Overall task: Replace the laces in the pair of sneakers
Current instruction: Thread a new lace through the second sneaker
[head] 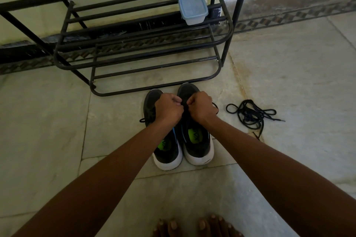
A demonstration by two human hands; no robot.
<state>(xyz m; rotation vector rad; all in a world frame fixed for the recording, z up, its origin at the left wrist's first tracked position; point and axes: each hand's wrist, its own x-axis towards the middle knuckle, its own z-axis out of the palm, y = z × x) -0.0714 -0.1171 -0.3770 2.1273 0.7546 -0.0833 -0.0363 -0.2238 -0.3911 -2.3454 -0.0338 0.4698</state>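
— Are the shoes done?
— Not yet. The left hand [168, 108] and right hand [200, 107] pinch a lace [184, 104] on the right shoe [198, 140].
— And that pile of laces [250, 114]?
— It lies loose on the floor [289, 63] beside the shoes, not in them.

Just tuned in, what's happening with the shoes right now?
A person bends over a pair of black sneakers on the floor. The left hand and right hand both pinch the black lace over the right sneaker. The left sneaker sits touching it. A loose bundle of laces lies on the floor tiles to the right.
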